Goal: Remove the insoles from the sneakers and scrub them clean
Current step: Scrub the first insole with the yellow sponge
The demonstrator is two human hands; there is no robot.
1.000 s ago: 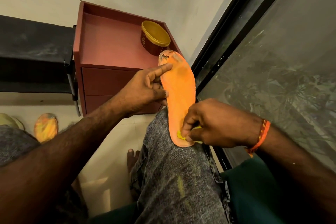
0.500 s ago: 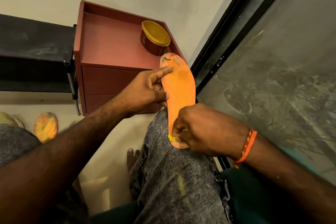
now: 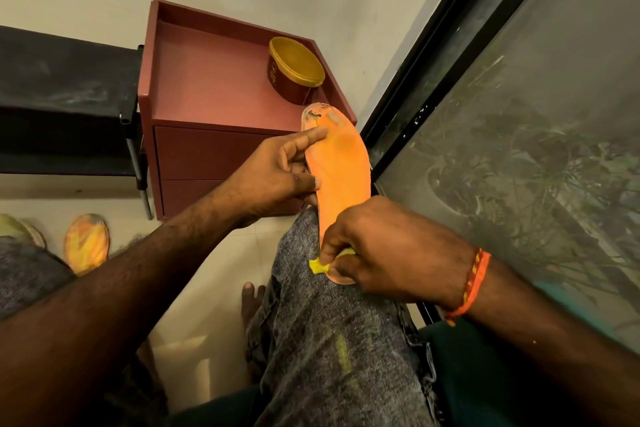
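Orange insole [image 3: 341, 177] rests heel-down on the right knee [image 3: 325, 288] — left hand [image 3: 273, 180] pinches its upper edge between thumb and forefinger, right hand [image 3: 384, 253] closed on a yellow scrubber [image 3: 317, 266] pressed against the heel end — second insole [image 3: 86, 243] lies on the floor.

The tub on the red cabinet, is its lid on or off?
On. The yellow lid covers the tub fully; nothing inside shows.
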